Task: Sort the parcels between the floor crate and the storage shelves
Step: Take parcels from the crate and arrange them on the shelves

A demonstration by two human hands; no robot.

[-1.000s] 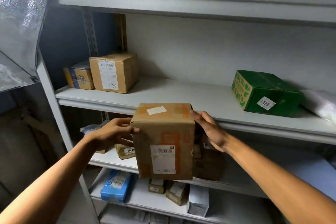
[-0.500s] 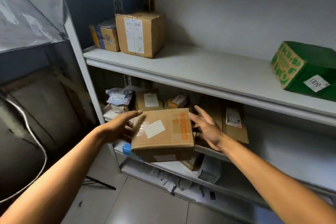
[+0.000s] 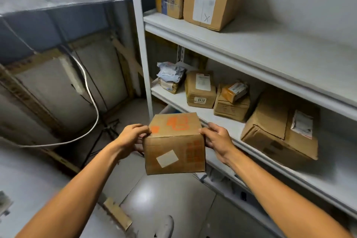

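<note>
The box (image 3: 174, 143) is up off everything, held in the air in front of the middle shelf (image 3: 228, 121), with its far edge near the shelf lip at about 12 o'clock from the person. The left hand (image 3: 133, 137) grips its left side, fingers curled over the top corner; the right hand (image 3: 216, 137) grips the right side the same way. Nothing supports it from below that I can see.

On the shelf beyond it, at 1 o'clock, sit a labelled carton (image 3: 200, 90) and a stack of two small parcels (image 3: 232, 100); a big carton (image 3: 280, 127) lies at 3 o'clock. The crate is not in sight, so I cannot tell which way this box is headed.

The worry, to my eye, is the grip: both hands squeeze the sides near the top, and the cardboard looks smooth, so a heavy box could slide down and drop to the floor (image 3: 158, 199). If it goes onto the shelf, the free gap at the front looks narrow, and a careless push could knock the small stack or leave the box hanging over the lip.
</note>
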